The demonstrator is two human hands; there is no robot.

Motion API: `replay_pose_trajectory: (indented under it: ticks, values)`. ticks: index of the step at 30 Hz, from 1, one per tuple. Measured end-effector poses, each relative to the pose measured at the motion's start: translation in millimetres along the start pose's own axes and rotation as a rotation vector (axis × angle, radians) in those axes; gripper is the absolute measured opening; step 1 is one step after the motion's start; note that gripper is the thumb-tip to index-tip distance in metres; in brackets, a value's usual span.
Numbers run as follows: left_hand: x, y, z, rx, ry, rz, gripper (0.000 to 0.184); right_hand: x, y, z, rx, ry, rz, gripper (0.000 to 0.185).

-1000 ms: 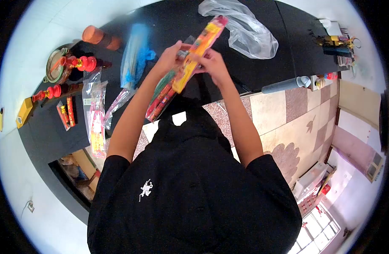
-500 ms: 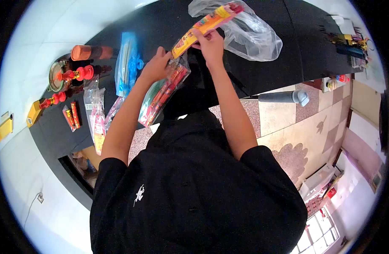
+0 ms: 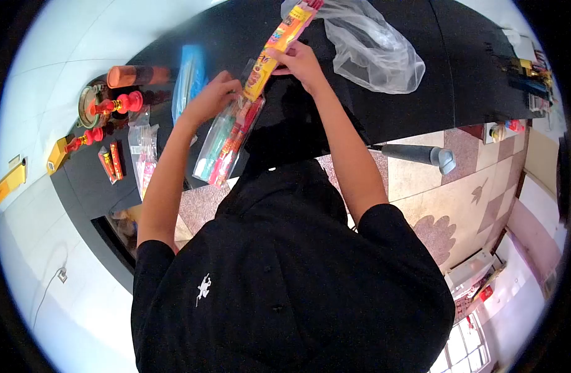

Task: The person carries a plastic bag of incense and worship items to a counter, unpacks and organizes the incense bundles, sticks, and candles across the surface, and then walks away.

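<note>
My right hand (image 3: 303, 64) grips a long yellow packet of incense sticks (image 3: 274, 51), its red stick ends at the far upper tip. The packet slants down toward a clear plastic bag (image 3: 222, 146), and its lower end overlaps the bag's mouth; I cannot tell how far inside it is. Closed fingers of my left hand (image 3: 216, 96) pinch the bag's upper edge. Red and green packs show through the bag, which hangs near the table's front edge.
On the black table (image 3: 416, 56) lie a crumpled clear bag (image 3: 379, 56), a blue bag (image 3: 187, 78), red candlesticks (image 3: 121, 102), an orange cylinder (image 3: 136, 76), small red packs (image 3: 116, 160) and another plastic packet (image 3: 141, 146). A grey cylinder (image 3: 416, 154) is beyond the front edge.
The yellow packet has tilted more upright and moved left and downward, with my right hand following. My left hand and the clear bag have shifted slightly left.
</note>
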State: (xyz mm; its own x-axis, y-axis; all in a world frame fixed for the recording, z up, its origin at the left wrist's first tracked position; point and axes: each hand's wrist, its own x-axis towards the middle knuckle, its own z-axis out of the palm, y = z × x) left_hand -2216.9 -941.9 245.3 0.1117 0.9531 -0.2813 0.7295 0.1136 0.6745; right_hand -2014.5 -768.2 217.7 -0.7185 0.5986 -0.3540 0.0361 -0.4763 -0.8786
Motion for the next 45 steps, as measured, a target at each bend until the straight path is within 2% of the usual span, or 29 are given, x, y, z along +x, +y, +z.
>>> replay_pose_trajectory:
  ticks: [3,9,10,14,17,18,21,22,25,26,29,30,31,33,36,37,39,41,42,45]
  values:
    - [-0.6,9.0,-0.8,-0.042,0.009,-0.037,0.014,3.4,15.2,15.3,-0.068,-0.013,0.053,0.039]
    - [0.0,8.2,0.1,-0.034,0.041,-0.034,0.016,-11.9,52.0,43.7,0.239,-0.130,0.348,0.034]
    - [-0.4,7.5,1.2,-0.026,0.039,-0.037,0.017,-12.0,57.8,45.2,0.194,-0.125,0.418,0.031]
    - [-6.6,9.4,11.7,-0.096,0.025,-0.063,0.017,-2.7,63.9,41.9,0.018,-0.259,0.443,0.033]
    - [-11.5,12.1,9.8,-0.128,0.098,-0.086,0.017,0.1,47.1,40.8,0.157,0.032,0.457,0.037]
    - [-13.3,14.1,8.7,-0.116,0.119,-0.084,0.016,3.3,59.3,41.1,0.200,0.093,0.377,0.037]
    - [-16.0,19.1,2.6,-0.079,0.170,-0.070,0.014,1.1,69.4,46.8,0.050,-0.139,0.287,0.038]
    - [-16.7,20.9,0.9,-0.067,0.185,-0.064,0.014,-1.7,70.4,45.3,-0.090,-0.276,0.290,0.036]
    - [-23.6,13.7,11.0,-0.134,0.171,-0.057,0.014,-5.5,37.4,37.1,-0.122,-0.316,0.336,0.034]
    - [-26.0,15.3,8.7,-0.137,0.184,-0.059,0.013,-7.6,24.2,37.2,-0.011,-0.198,0.336,0.034]
    - [-33.6,32.5,1.6,-0.172,0.239,-0.062,0.012,-15.6,4.7,45.8,0.064,-0.015,0.144,0.030]
    - [-35.1,37.8,-2.5,-0.190,0.269,-0.060,0.012,-18.1,8.1,51.7,-0.009,-0.029,0.082,0.027]
    - [-35.9,42.6,-8.3,-0.204,0.302,-0.055,0.011,-13.1,25.1,49.9,-0.094,-0.134,-0.028,0.028]
    - [-41.0,51.8,-18.0,-0.161,0.331,-0.006,0.011,-30.4,-5.9,58.4,-0.558,-0.286,-0.108,0.027]
    - [-52.4,74.5,-29.7,-0.147,0.389,-0.006,0.012,-27.8,-42.0,65.1,-0.353,-0.237,-0.154,0.027]
    - [-53.8,81.2,-33.9,-0.150,0.412,-0.016,0.013,-34.8,-63.9,70.5,-0.075,-0.173,0.025,0.024]
    - [-55.8,90.2,-41.9,-0.130,0.462,0.015,0.013,-32.4,-65.7,70.5,-0.173,-0.267,-0.114,0.023]
    - [-56.4,93.1,-46.6,-0.098,0.485,0.047,0.013,-31.8,-56.4,73.8,-0.389,-0.354,-0.123,0.021]
    - [-56.7,93.3,-48.0,-0.079,0.484,0.060,0.013,-29.6,-47.6,75.4,-0.434,-0.386,-0.242,0.021]
    - [-59.7,93.6,-43.8,-0.071,0.492,0.038,0.014,-21.7,-71.9,65.2,-0.507,-0.482,-0.015,0.023]
